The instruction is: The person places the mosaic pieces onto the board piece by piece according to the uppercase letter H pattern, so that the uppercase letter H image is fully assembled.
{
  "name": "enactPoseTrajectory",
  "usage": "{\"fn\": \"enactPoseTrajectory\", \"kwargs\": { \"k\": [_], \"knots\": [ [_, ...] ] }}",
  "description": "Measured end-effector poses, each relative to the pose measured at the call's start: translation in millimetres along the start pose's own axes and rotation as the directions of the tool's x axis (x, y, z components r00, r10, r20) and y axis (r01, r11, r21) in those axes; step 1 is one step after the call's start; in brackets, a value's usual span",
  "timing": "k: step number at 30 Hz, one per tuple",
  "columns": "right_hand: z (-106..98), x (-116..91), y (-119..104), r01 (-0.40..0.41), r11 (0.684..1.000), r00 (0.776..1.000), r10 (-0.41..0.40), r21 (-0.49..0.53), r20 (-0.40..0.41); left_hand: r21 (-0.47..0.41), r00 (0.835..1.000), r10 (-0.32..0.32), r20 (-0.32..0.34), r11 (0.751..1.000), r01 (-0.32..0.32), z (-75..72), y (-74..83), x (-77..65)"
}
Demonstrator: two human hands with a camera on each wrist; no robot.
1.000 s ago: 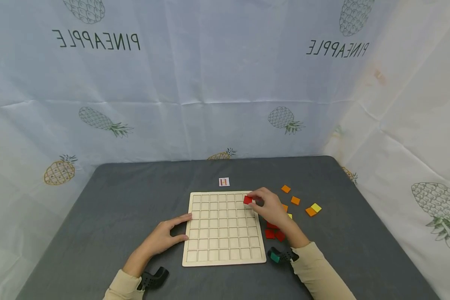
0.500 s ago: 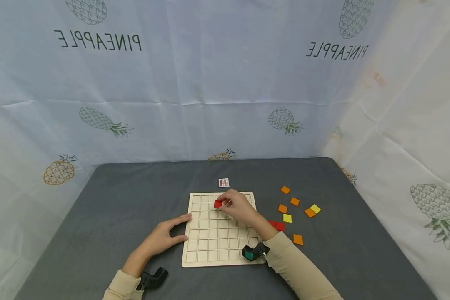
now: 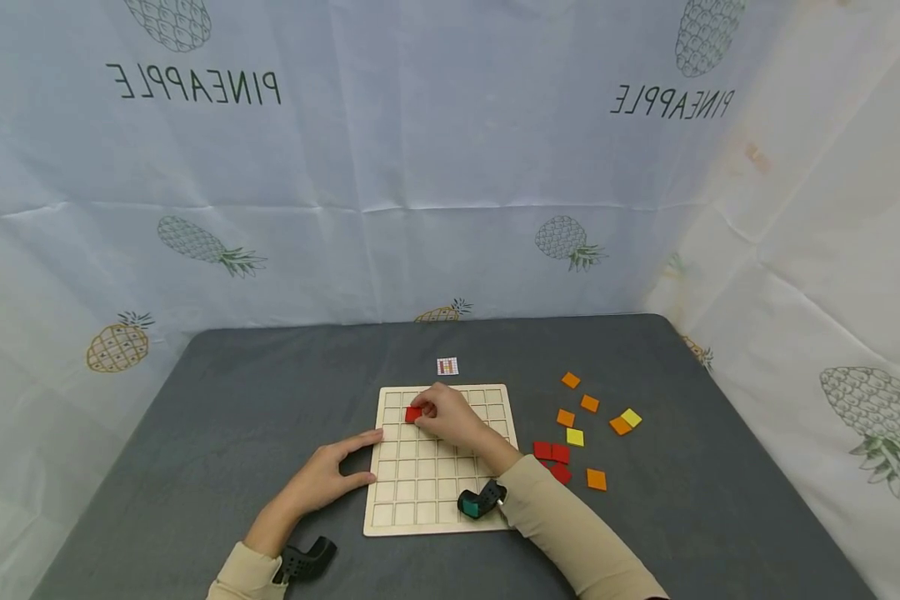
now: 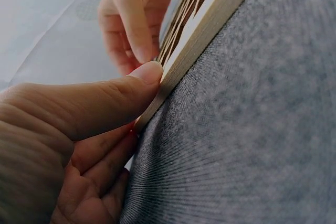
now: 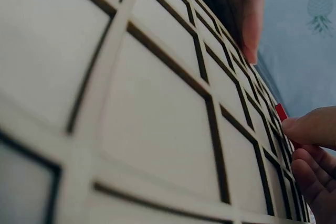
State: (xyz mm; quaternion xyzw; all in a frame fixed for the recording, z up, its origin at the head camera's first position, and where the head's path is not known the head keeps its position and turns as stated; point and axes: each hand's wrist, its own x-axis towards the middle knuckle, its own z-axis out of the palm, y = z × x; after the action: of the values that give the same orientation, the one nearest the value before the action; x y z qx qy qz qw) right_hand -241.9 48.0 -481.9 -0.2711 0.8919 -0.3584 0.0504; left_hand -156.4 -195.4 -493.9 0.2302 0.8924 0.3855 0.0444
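Observation:
A pale wooden grid board (image 3: 397,528) lies on the grey tabletop, its cells bare wood where they show. My right hand (image 3: 453,418) pinches a red square tile (image 3: 413,414) between thumb and fingers, close over the second row near the board's left side. In the right wrist view the tile (image 5: 282,112) shows as a thin red edge at the thumb tip. My left hand (image 3: 324,477) rests against the board's left edge, thumb and forefinger spread along it. The left wrist view has the thumb (image 4: 147,72) touching the board's side (image 4: 194,48).
Right of the board lie several loose tiles: red (image 3: 542,450), orange (image 3: 596,479) and yellow (image 3: 575,437). One yellow tile (image 3: 632,417) touches an orange tile (image 3: 620,426). Behind the board sits a small patterned card (image 3: 447,366). A pineapple-print curtain (image 3: 450,167) hangs beyond the table.
My right hand has carried the red tile leftward across the board, from its upper right corner to near the left side. The left hand has stayed at the board's edge.

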Motion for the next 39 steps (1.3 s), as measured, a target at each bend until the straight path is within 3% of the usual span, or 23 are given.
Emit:
{"fn": "enactPoseTrajectory", "kwargs": {
  "k": [17,29,39],
  "knots": [
    [4.1,7.3,-5.7,0.012,0.995,0.999,-0.007,-0.099,0.043,-0.006,1.0,0.005,-0.006,1.0,-0.005,0.6,-0.6,-0.2],
    [-5.9,-1.7,-1.3,0.012,1.0,1.0,-0.012,0.004,-0.015,-0.008,1.0,-0.003,0.0,1.0,0.003,0.7,-0.2,0.3],
    [-35.7,-31.7,7.9,0.037,0.993,0.998,-0.031,0.11,-0.06,-0.012,1.0,-0.009,0.0,1.0,0.009,1.5,-0.4,1.2]
  ]
}}
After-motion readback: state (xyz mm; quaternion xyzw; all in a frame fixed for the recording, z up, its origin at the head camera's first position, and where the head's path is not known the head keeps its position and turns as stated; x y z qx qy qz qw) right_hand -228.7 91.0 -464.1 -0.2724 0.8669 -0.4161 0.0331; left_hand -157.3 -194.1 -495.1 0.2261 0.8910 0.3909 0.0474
